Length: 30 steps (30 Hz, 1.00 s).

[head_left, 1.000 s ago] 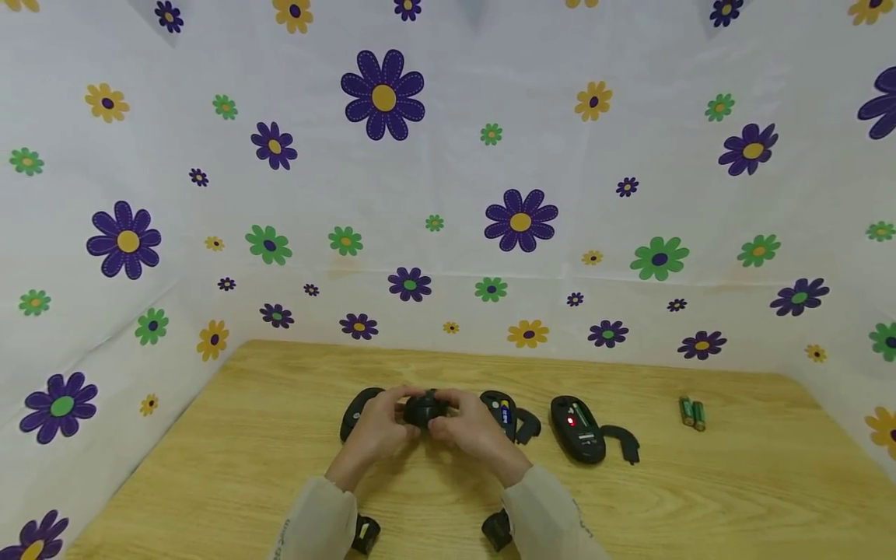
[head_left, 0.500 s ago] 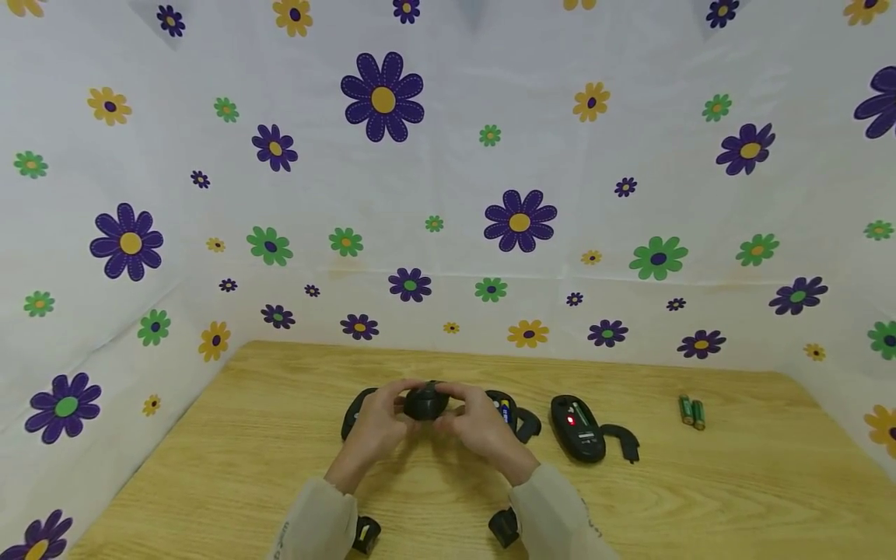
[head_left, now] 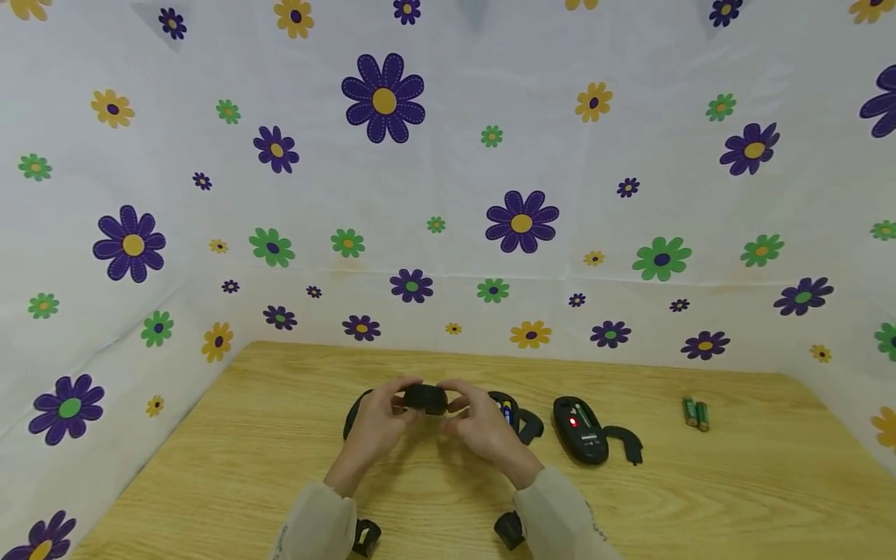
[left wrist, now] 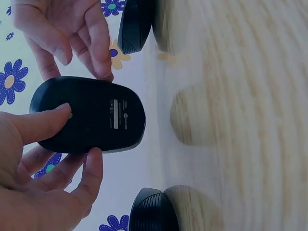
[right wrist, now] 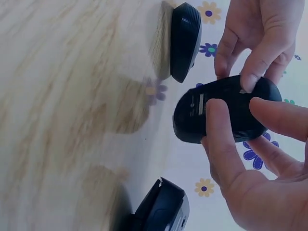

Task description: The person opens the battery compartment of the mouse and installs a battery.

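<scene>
A black computer mouse [head_left: 425,398] is held above the table between both hands, its labelled underside [left wrist: 98,96] facing the wrist cameras. My left hand [head_left: 378,420] grips it, thumb across the underside and fingers around the side and back. My right hand [head_left: 481,426] is at the opposite side; its fingertips touch or nearly touch the edge, and its thumb stands apart from the mouse in the left wrist view. Behind the left hand lies another black mouse [head_left: 352,420]. Beside the right hand, a mouse [head_left: 514,412] shows a blue and yellow battery.
Further right, an upturned mouse [head_left: 581,439] glows red, with a battery in its bay. Loose curved black covers lie beside two mice, one cover [head_left: 532,426] near the right hand, another cover [head_left: 626,443] farther right. Two green batteries [head_left: 703,416] lie at the right.
The mouse between the hands has been raised slightly and tilted, now looking flatter and wider from the head. The right thumb and fingers have loosened and drawn slightly right.
</scene>
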Each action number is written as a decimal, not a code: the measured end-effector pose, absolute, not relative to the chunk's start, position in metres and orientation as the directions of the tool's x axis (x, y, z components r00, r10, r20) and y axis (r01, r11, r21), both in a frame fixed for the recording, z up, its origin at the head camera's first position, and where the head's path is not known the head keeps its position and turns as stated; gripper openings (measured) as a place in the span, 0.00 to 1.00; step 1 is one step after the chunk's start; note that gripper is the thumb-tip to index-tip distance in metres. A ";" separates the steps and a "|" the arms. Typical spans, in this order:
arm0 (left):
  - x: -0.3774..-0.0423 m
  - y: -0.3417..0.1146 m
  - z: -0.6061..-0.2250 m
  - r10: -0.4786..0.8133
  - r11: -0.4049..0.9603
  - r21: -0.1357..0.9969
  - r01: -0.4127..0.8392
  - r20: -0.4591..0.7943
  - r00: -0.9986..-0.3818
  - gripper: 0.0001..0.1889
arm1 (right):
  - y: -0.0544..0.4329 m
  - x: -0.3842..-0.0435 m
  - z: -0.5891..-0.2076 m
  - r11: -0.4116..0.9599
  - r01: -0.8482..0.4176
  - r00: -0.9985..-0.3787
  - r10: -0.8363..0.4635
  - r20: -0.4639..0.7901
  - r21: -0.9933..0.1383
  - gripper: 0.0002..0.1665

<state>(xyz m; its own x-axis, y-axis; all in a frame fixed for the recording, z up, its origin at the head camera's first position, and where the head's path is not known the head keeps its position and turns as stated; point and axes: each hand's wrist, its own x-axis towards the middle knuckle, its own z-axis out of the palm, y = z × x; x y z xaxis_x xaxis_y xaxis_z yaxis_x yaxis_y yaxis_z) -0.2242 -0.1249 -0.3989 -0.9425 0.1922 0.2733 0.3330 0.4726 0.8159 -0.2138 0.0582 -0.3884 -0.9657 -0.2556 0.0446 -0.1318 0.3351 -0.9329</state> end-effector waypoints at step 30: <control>-0.220 -0.124 -0.403 0.289 0.249 0.946 0.206 0.130 -0.948 0.28 | 0.065 -0.213 -0.390 0.164 -0.104 -0.950 -0.309 0.049 -0.981 0.29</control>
